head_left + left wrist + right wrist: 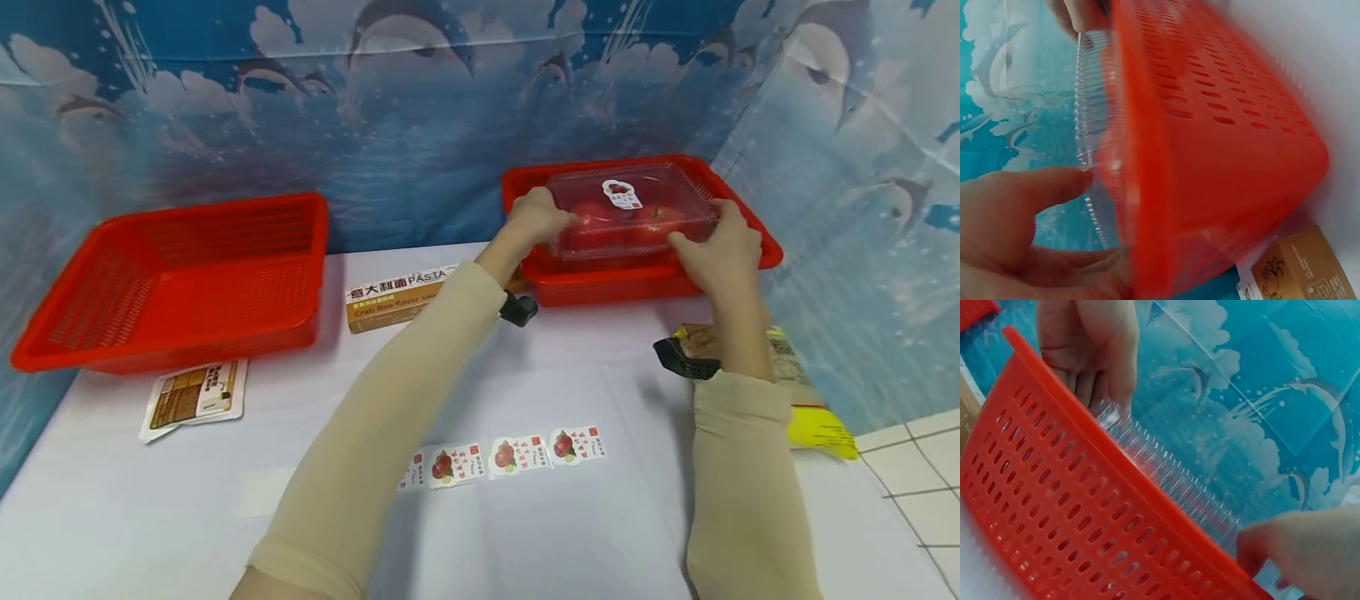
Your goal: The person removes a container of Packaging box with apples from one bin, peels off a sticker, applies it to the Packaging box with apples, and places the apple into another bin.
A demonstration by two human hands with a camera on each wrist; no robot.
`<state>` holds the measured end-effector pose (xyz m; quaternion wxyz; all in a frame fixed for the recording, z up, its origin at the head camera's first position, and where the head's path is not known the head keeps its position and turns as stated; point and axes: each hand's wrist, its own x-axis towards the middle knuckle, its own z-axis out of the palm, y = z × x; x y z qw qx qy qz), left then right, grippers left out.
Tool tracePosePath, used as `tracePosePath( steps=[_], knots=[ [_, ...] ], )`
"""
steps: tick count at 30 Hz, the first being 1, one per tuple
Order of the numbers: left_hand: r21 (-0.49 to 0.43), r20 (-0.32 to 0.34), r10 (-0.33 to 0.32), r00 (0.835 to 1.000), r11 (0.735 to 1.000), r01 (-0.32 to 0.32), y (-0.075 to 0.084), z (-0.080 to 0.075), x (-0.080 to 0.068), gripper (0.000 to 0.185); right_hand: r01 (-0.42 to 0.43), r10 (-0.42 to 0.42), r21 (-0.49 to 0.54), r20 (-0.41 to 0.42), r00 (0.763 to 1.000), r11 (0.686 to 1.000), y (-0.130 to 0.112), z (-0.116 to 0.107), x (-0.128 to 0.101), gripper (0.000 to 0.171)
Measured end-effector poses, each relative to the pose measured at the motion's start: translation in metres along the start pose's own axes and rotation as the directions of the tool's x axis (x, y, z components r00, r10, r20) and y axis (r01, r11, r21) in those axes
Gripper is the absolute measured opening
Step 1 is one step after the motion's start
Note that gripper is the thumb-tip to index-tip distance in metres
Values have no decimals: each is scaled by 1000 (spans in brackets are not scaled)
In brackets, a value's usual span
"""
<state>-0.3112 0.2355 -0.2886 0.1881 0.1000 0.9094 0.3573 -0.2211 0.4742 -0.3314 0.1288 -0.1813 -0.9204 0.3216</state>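
Note:
A clear plastic box (663, 185) of red apples (660, 223), with a fruit sticker (622, 194) on its lid, sits in the right-hand red basket (607, 287). At the box's left end my left hand (538, 217) grips it, thumb on the near edge. My right hand (722, 250) holds the opposite end. From the left wrist, the thumb presses the ribbed rim of the box (1094, 119) while the other fingers go behind the basket rim. The basket wall (1085, 506) hides most of the box in the right wrist view.
Another red basket (225, 283) stands at the left, a brown pouch (197, 398) before it. Between the baskets lies a pasta box (393, 300). A strip of fruit stickers (517, 454) is on the white table. A yellow packet (817, 425) lies by my right forearm.

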Motion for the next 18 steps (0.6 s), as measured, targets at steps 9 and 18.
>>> tracePosePath(
  steps=[9, 18],
  knots=[
    [371, -117, 58, 991, 929, -11, -8, 13, 0, 40, 66, -58, -159, 55, 997, 985, -11, 18, 0, 72],
    [305, -275, 295, 915, 929, -208, -26, 0, -21, 58, 65, -53, 73, -162, 985, 995, -15, 29, -9, 57]
  ],
)
